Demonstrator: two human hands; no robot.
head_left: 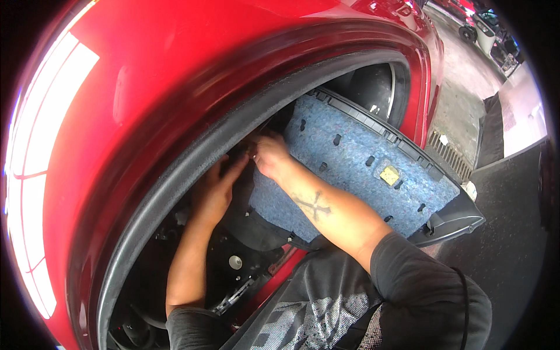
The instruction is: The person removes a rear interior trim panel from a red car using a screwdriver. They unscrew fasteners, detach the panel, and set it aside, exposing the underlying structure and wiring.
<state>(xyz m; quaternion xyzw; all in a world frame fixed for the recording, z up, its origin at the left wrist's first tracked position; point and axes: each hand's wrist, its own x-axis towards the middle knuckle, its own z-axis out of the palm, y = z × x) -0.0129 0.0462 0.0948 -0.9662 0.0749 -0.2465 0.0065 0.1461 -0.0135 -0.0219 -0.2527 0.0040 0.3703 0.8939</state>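
Beside the panel, apparently angled outward for access, the left hand and right hand nearly meet, their grasp too shadowed to tell.

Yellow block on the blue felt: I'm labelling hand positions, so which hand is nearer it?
Right. The right hand is left of the yellow block, by the edge of the blue felt; the left hand is farther left and lower.

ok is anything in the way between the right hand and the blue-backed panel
Nothing visible is: the right hand overlaps the left edge of the blue-backed panel in this view, though shadow hides whether they touch.
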